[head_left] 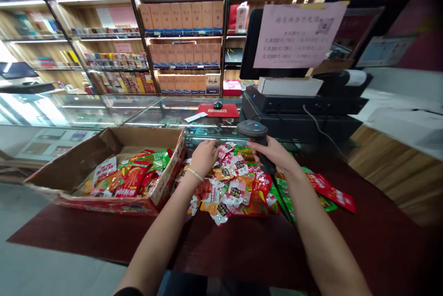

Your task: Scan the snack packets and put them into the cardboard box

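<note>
My right hand [273, 153] is closed round the handle of a black barcode scanner [254, 131], whose head points down at a heap of small snack packets [238, 185] on the dark red counter [242, 245]. My left hand [205, 155] rests on the left edge of that heap, fingers curled onto a packet [224, 149] with a white and red wrapper. A thin band circles the left wrist. The scanner's cable runs down beside my right forearm.
An open cardboard box [69, 167] with several red and green packets stands at the left. Behind the heap are a glass display case [166, 116], a cash register with monitor [277, 56] and a pink notice [297, 33]. Stocked shelves fill the back wall.
</note>
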`<state>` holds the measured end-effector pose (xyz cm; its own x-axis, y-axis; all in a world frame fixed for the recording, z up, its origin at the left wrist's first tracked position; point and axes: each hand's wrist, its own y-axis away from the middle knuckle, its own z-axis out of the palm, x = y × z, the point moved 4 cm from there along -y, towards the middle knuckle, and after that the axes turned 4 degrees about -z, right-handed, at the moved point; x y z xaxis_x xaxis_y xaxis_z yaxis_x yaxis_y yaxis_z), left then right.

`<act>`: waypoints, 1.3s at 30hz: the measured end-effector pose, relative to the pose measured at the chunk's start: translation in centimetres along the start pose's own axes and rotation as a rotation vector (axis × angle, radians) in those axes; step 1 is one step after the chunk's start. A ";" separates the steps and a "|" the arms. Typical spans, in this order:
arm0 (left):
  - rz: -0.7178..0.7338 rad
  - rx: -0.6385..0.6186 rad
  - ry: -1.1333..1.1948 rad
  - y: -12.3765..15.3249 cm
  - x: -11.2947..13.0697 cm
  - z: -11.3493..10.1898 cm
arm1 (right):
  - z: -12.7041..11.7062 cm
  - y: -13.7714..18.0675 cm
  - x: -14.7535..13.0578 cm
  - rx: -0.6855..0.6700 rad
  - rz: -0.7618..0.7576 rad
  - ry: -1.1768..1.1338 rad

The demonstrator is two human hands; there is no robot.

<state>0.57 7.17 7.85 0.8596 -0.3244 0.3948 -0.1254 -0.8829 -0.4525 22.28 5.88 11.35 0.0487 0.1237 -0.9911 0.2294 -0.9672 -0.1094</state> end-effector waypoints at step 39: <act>-0.647 0.291 1.701 -1.6 -2.9 1.8 | 3.8 0.4 1.4 -0.050 0.066 0.211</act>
<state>-0.82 10.17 5.97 -0.6603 -0.1136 0.7423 0.2197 -0.9745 0.0462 18.74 4.80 9.65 0.2666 0.1089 -0.9576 0.2670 -0.9631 -0.0353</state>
